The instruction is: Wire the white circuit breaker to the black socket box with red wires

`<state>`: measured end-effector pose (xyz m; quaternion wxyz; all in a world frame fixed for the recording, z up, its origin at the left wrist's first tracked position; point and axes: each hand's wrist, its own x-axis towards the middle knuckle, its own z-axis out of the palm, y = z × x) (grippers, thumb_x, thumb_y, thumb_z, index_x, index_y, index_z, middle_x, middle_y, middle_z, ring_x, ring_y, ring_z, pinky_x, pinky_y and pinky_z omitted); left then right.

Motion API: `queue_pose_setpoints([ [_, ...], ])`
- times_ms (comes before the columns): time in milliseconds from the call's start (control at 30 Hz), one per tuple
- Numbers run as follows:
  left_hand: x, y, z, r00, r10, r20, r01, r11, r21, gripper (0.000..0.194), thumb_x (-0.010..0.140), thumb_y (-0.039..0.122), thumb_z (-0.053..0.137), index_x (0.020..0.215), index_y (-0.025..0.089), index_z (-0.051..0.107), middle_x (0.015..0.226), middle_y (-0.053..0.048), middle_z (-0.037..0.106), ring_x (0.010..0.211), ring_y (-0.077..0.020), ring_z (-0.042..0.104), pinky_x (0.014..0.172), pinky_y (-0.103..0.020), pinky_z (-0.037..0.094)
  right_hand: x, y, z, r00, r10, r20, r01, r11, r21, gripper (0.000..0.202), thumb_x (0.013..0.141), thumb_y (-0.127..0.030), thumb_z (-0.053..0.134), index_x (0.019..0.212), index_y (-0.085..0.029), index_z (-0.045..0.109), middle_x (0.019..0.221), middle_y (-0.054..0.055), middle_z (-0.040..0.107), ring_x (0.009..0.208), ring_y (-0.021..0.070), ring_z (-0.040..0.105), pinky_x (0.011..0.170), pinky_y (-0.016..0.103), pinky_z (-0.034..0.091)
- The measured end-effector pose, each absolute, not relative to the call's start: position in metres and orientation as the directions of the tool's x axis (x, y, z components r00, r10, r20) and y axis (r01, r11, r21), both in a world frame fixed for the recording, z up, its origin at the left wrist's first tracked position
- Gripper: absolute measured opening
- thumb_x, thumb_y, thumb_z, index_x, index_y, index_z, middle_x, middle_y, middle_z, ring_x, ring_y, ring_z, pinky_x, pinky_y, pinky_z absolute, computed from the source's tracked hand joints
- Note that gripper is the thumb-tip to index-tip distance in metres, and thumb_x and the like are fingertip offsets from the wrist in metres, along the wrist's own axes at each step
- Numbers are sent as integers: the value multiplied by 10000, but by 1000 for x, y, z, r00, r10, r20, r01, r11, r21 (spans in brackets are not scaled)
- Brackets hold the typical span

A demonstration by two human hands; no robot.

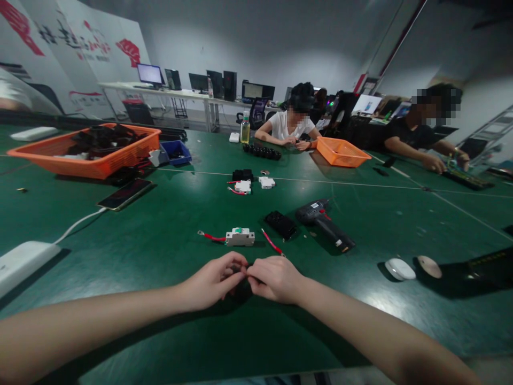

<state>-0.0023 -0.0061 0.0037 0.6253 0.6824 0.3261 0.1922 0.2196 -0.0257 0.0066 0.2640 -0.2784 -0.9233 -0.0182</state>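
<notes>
Left hand (pixel 220 280) and right hand (pixel 278 279) are touching, half-curled, lower centre; whether they're gripping anything, I can't tell; a white breaker (pixel 239 238) is lying just above.

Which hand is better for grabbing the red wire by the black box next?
Probably the right hand: the red wire lies just beyond its knuckles, beside the black box. The left hand is farther away and would likely have to reach past the right.
</notes>
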Motion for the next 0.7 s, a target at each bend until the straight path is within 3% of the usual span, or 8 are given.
queue_pose_setpoints([
  [167, -4, -6, 4, 720, 681, -131, 180, -1, 984, 321, 967, 439, 488, 1181, 200, 477, 889, 5, 564, 665, -90, 561, 477, -174, 454, 220, -25, 5, -692, 516, 506, 535, 836, -121, 68, 921, -189, 522, 926, -188, 590, 740, 3, 638, 641, 132, 618, 593, 254, 430],
  [700, -5, -6, 5, 716, 688, -116, 131, 30, 991, 314, 961, 408, 504, 1190, 198, 460, 1026, -37, 580, 685, -85, 566, 494, -183, 480, 221, -26, 3, -691, 513, 509, 547, 832, -96, 92, 927, -197, 530, 851, -189, 579, 719, 1, 638, 627, 130, 619, 584, 257, 417],
])
